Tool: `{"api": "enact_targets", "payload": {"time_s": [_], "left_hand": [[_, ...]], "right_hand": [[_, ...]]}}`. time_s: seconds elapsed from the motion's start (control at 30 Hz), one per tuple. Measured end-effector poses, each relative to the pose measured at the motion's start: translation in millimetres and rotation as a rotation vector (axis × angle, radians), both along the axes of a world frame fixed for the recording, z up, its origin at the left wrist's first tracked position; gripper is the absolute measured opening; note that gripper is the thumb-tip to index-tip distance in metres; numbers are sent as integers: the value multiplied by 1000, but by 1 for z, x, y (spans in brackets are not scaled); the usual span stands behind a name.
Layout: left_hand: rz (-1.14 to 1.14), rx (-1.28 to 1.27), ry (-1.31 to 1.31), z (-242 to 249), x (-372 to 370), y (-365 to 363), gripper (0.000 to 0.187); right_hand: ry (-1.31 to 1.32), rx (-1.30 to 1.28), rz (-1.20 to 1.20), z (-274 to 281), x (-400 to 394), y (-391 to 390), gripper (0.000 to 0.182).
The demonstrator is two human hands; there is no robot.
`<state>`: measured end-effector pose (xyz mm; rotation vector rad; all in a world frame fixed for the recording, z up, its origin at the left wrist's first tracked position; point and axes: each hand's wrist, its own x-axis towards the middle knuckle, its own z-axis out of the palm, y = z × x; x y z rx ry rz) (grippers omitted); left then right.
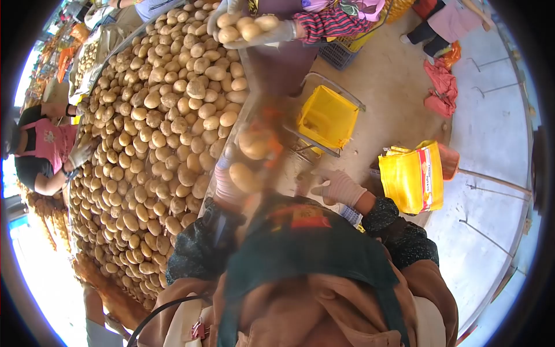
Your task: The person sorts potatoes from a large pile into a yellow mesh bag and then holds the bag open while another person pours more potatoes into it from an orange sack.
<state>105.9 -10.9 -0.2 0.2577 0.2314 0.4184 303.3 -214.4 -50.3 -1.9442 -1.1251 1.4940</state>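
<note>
A broad heap of potatoes (156, 150) fills the sorting table to my left. My left hand (225, 180), in a white glove, is at the table's near edge, its fingers mostly hidden and smeared. Two blurred potatoes, one lower potato (245, 177) and one higher potato (254, 144), overlap the view just beside it, with an orange smear around the upper one. My right hand (342, 188), also gloved, hovers in front of my dark green apron (300, 248), with thumb and forefinger apart. Beyond it stands a yellow open-topped container (328, 117) in a metal frame.
A co-worker's gloved hands (245, 32) hold several potatoes at the table's far corner. Another person in a pink apron (47, 144) reaches into the heap from the left. Folded yellow sacks (407, 179) stand on the right, and a red cloth (440, 88) lies farther off.
</note>
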Motion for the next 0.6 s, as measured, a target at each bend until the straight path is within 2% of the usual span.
{"api": "enact_targets", "payload": {"time_s": [0.03,0.1,0.17,0.2,0.3,0.37,0.43,0.47,0.53,0.57,0.6], "left_hand": [[-49,-76,-89,-10,3,0,65],[-89,-172,-68,-24,12,1,60],[-73,-196,157,-31,17,-1,59],[-90,-235,195,-35,23,-2,51],[-154,-354,340,-70,32,-6,44],[-162,-375,391,-79,32,-2,37],[-209,-345,483,-86,55,-9,35],[-254,-278,424,-105,63,-6,34],[-343,-154,295,-152,80,22,32],[-286,-184,431,-150,97,32,33],[-228,-209,568,-140,118,40,33]], "right_hand": [[104,17,-128,-12,4,-11,50],[298,62,-394,-43,12,-33,47],[521,23,-605,-59,16,-59,44],[633,10,-713,-64,17,-72,42],[1359,47,-1038,-76,20,-107,41],[738,267,-895,-84,9,-105,42],[377,421,-894,-93,-8,-120,39],[326,479,-938,-97,-10,-127,37],[393,515,-1038,-70,-7,-114,42],[425,535,-1088,-56,-5,-108,45],[302,483,-1063,-53,2,-103,47]]}}
